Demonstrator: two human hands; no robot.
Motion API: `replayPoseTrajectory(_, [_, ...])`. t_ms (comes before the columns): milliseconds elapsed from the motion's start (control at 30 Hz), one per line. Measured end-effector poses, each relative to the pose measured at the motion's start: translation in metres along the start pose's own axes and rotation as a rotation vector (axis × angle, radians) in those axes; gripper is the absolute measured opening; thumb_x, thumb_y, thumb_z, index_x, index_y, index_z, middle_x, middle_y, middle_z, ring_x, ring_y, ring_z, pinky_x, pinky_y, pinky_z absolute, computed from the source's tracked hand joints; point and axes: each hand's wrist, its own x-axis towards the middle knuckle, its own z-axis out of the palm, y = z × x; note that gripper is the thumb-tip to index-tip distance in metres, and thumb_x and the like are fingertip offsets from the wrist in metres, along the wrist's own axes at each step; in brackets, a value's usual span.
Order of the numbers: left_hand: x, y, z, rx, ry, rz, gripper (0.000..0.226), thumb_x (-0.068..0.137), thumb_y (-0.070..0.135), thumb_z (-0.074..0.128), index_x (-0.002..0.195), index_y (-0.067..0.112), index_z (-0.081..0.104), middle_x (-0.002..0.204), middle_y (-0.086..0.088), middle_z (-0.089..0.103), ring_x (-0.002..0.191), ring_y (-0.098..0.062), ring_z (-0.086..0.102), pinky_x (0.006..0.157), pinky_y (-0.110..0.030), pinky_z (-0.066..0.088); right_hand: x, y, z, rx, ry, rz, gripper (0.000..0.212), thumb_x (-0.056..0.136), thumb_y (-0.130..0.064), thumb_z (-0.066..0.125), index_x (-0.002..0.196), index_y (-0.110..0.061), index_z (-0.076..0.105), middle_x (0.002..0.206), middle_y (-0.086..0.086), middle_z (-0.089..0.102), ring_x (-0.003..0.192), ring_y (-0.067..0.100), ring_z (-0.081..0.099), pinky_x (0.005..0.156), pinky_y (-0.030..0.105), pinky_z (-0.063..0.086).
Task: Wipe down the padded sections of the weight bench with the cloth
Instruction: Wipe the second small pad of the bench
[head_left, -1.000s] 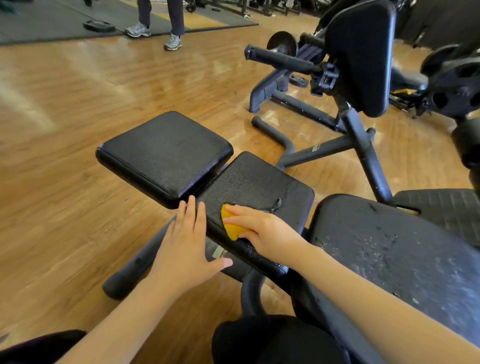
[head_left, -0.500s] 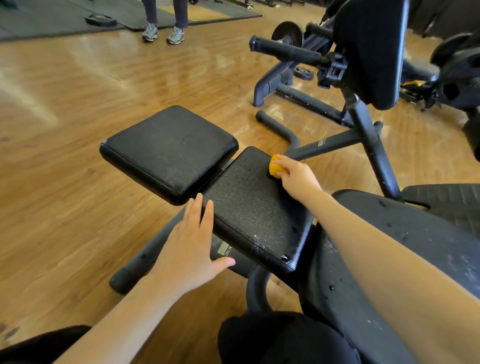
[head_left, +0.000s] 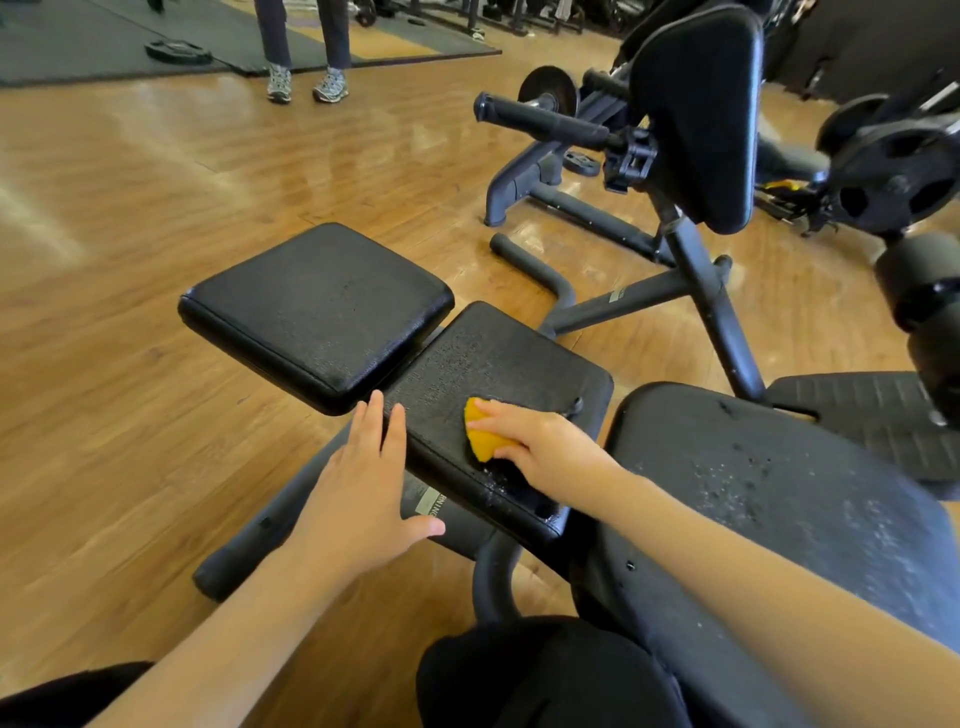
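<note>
Orange cloth (head_left: 485, 435) under right hand (head_left: 545, 449) on pad (head_left: 498, 364), left hand (head_left: 363, 493) flat alongside.

I see the right hand (head_left: 545, 447) pressing a yellow cloth (head_left: 483, 434) onto the middle pad (head_left: 498, 364) of the weight bench, near its front edge, where the surface looks wet. The left hand (head_left: 363, 493) lies flat with fingers straight, fingertips touching that pad's left edge, beside the square end pad (head_left: 317, 312). The large seat pad (head_left: 779, 467) at right carries droplets; someone's legs and sneakers (head_left: 306, 85) stand far off on the wooden floor (head_left: 104, 364).
</note>
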Motion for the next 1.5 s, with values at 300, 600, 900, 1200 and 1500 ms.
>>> replayPoseTrajectory(300, [-0.003,-0.003,0.001,-0.004,0.029,0.021,0.122,0.068,0.072,0.058,0.145,0.016,-0.018,0.143,-0.002,-0.035,0.141,-0.019,-0.017,0.114,-0.034,0.011,0.053,0.058,-0.034,0.026,0.254,0.237,0.037,0.095,-0.008,0.046,0.132,-0.014,0.05,0.148,-0.002,0.037,0.136,0.016,0.034,0.108,0.017,0.022])
replayPoseTrajectory(600, [-0.002,-0.001,0.0,-0.03,0.01,0.012,0.115,0.074,0.07,0.053,0.144,0.014,-0.02,0.141,-0.003,-0.037,0.139,-0.019,-0.023,0.114,-0.033,0.002,0.013,0.019,-0.01,0.018,0.166,0.053,0.042,0.091,-0.014,0.055,0.132,-0.018,0.048,0.149,-0.005,0.032,0.139,0.01,0.026,0.115,0.022,0.013])
replayPoseTrajectory(900, [-0.003,-0.001,-0.002,-0.025,-0.014,0.007,0.117,0.074,0.067,0.058,0.144,0.012,-0.018,0.15,-0.009,-0.03,0.14,-0.021,-0.021,0.115,-0.034,0.006,0.008,-0.012,-0.001,0.063,0.032,-0.044,0.039,0.092,-0.012,0.052,0.131,-0.017,0.051,0.148,-0.005,0.035,0.139,0.007,0.026,0.111,0.015,0.013])
replayPoseTrajectory(1200, [-0.001,0.001,-0.001,-0.024,-0.007,0.007,0.117,0.074,0.065,0.058,0.144,0.011,-0.019,0.142,-0.008,-0.038,0.139,-0.022,-0.024,0.114,-0.033,0.004,-0.018,-0.018,0.016,0.055,0.048,-0.144,0.042,0.088,-0.003,0.055,0.128,-0.016,0.054,0.147,-0.002,0.037,0.135,0.001,0.025,0.103,-0.003,0.007])
replayPoseTrajectory(1500, [-0.001,0.003,-0.001,-0.011,-0.012,-0.007,0.117,0.074,0.065,0.059,0.144,0.01,-0.018,0.148,-0.011,-0.032,0.138,-0.022,-0.025,0.114,-0.034,0.004,-0.016,-0.028,0.013,0.008,0.03,-0.163,0.04,0.09,-0.005,0.053,0.129,-0.015,0.053,0.148,0.001,0.035,0.14,0.014,0.028,0.107,0.009,0.01])
